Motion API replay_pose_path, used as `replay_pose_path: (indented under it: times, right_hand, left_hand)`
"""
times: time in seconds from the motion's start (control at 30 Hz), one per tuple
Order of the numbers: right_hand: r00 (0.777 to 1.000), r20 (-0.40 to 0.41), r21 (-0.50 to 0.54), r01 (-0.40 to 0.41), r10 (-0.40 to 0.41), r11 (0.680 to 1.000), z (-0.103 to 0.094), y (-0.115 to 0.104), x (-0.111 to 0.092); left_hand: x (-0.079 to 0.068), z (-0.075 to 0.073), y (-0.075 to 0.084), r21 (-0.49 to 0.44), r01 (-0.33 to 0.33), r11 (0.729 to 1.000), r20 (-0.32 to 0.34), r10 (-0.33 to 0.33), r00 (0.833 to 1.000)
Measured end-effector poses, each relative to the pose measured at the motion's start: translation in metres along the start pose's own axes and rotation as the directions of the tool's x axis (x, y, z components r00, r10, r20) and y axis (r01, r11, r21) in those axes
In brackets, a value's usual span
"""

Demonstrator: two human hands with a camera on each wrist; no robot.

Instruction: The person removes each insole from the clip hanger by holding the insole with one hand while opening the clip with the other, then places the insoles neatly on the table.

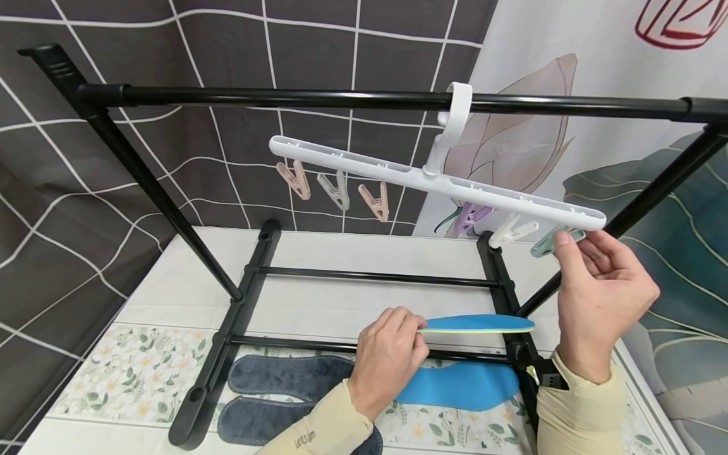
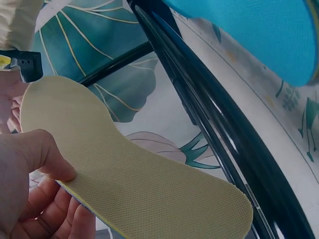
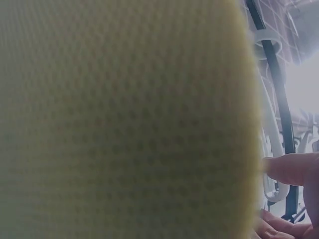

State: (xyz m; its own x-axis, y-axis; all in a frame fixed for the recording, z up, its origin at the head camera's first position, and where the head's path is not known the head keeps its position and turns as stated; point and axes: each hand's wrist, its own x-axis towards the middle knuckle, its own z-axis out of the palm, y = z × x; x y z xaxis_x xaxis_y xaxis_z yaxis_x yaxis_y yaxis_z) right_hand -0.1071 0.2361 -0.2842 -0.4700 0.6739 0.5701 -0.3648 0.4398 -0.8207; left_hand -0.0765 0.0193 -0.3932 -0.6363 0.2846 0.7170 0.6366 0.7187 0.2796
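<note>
My left hand (image 1: 389, 357) pinches a blue insole (image 1: 480, 324) by its edge, thumb on the beige mesh underside in the left wrist view. It is held nearly level above the rack's lower bar. Up at the right end of a white clip hanger (image 1: 364, 165), my right hand (image 1: 605, 291) pinches a green clothespin (image 1: 545, 245) between thumb and fingers. The right wrist view is mostly filled by the insole's blurred underside, with the right thumb (image 3: 291, 168) at its right edge. Beneath the left hand lies a second blue insole (image 1: 466, 385).
The hanger hooks over the black rack's top bar (image 1: 284, 98). Pink, pale grey, purple and white clothespins (image 1: 372, 201) hang along it. Dark grey insoles (image 1: 290, 373) lie at the front, partly behind the left forearm. A grid-patterned curtain (image 1: 227, 57) backs the left side.
</note>
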Motion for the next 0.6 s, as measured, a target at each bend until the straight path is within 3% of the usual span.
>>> replay_pose_path:
  times: [0.23,0.6]
  right_hand:
    - [1.000,0.025,0.047,0.006,-0.007,0.999,0.000,-0.003,0.000]
    - [0.998,0.057,0.085,0.024,-0.029,0.996,-0.001,-0.004,-0.001]
  left_hand:
    - [-0.006,-0.001,0.000,-0.036,-0.018,0.999,0.013,0.018,1.000]
    - [-0.015,-0.005,0.001,-0.058,-0.073,0.996,-0.019,0.072,0.997]
